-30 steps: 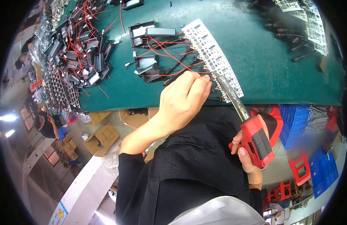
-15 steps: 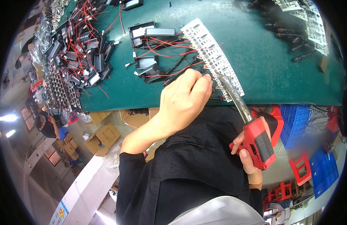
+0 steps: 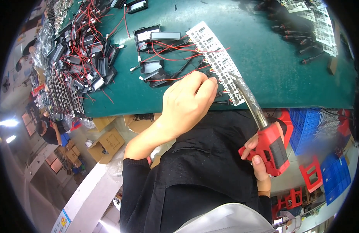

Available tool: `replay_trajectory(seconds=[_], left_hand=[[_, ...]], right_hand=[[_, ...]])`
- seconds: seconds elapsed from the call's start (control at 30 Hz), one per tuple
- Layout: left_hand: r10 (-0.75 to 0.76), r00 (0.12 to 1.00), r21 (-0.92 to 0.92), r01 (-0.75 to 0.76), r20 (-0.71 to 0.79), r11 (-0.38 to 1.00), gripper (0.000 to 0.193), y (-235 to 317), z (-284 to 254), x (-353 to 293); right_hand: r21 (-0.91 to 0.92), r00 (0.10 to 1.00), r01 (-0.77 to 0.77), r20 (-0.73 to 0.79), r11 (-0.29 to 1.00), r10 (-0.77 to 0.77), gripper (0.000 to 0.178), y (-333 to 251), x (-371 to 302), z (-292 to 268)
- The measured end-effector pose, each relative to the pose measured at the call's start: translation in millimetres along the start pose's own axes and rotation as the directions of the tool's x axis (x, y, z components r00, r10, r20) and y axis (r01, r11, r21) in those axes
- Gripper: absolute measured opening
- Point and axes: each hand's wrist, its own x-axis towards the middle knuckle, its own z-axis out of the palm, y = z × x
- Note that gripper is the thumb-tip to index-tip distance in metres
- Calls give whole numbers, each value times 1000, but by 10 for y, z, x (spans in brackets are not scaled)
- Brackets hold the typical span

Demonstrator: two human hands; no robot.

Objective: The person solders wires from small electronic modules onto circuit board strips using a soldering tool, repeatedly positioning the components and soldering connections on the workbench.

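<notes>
My left hand (image 3: 188,101) is closed, knuckles up, its fingertips beside the left edge of a white circuit board panel (image 3: 215,46). What those fingers pinch is hidden. My right hand (image 3: 259,167) grips a red-and-black gun-shaped tool (image 3: 273,149) with a long, stained metal barrel. The barrel slants up and left, its end over the lower half of the panel. Whether the tip touches the boards cannot be told. Red and black wires run from the panel's left edge toward several black plastic housings (image 3: 166,36) on the green table (image 3: 280,77).
A heap of black housings with red wires (image 3: 103,64) covers the table's left side. More white boards (image 3: 325,33) with black cables lie far right. Beyond the near edge are cardboard boxes (image 3: 105,145), a blue crate (image 3: 303,130) and red stools (image 3: 311,174).
The gun-shaped tool and my right hand have shifted slightly right, so the barrel end sits farther in over the panel. My left hand has moved slightly left, still closed.
</notes>
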Motion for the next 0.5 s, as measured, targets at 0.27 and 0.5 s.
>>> replay_trajectory(seconds=[0.27, 0.5], left_hand=[[132, 988, 150, -120, -76, 981, 21, -200, -58, 420], [118, 991, 24, -120, 63, 993, 15, -311, 79, 691]], right_hand=[[36, 971, 49, -234, 998, -39, 93, -67, -20, 15], [48, 955, 86, -288, 995, -68, 95, -59, -62, 33]])
